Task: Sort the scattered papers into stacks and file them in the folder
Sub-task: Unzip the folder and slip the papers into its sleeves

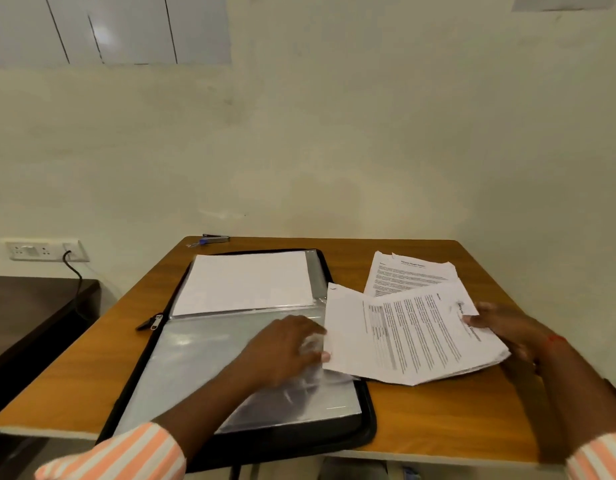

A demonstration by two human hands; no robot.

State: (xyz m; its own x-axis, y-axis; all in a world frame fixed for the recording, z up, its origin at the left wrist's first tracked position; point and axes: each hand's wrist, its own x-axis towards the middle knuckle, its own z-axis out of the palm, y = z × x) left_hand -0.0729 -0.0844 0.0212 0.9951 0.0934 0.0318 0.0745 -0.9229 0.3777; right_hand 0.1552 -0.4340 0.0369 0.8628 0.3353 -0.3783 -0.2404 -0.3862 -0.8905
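Thumb [473, 319] on top and fingers beneath, the right hand [507, 329] grips a printed stack [403, 341] at 3 o'clock on the table [438, 420]. The left hand [286, 348] curls, pinching a clear sleeve [202, 358] in the open folder [368, 434] at centre. A second pile [407, 275] lies at 1 o'clock and a stapler [215, 238] at 11

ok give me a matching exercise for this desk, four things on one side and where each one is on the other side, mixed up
Things:
1. stapler
2. plain white sheet
3. near printed stack
4. near clear sleeve

Places:
a. held by the right hand, overlapping the folder's right edge
b. bunched in the left hand's fingers
c. at the table's far edge
d. inside the folder's far sleeve

Pairs: 1-c, 2-d, 3-a, 4-b
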